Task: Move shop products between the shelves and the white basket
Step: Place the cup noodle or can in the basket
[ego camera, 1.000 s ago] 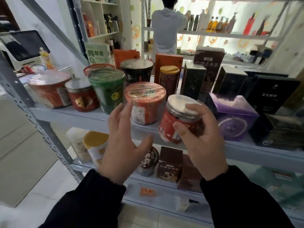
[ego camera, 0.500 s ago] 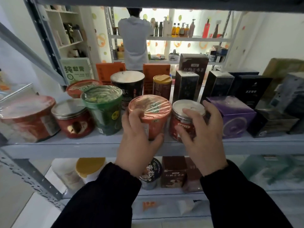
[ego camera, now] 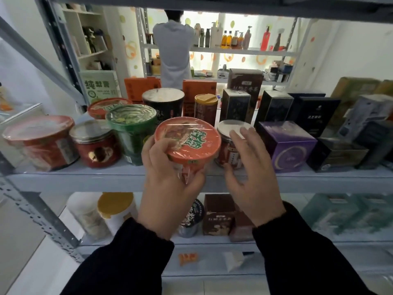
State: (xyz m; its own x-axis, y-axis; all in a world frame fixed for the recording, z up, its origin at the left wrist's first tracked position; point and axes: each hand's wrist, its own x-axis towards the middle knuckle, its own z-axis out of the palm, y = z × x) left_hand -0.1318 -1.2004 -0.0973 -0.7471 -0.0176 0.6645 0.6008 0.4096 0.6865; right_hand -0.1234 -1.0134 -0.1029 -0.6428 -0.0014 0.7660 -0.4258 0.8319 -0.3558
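Holding a sealed orange noodle cup (ego camera: 188, 141), tilted, in the left hand's (ego camera: 168, 192) curled grip at the shelf (ego camera: 85, 179) edge. With the right hand (ego camera: 253, 175) spread open, empty, before a silver-lidded jar (ego camera: 226, 150).

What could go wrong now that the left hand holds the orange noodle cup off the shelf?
The left hand alone grips the tilted, film-wrapped orange noodle cup; it could slip. The open right hand is close by the red jar near the front edge of the shelf; a bump might knock it off.

My sleeves (ego camera: 127, 262) are black, the noodle cup (ego camera: 188, 143) is orange with green lettering on its lid, the jar (ego camera: 225, 152) red with a white lid, the box (ego camera: 287, 145) purple
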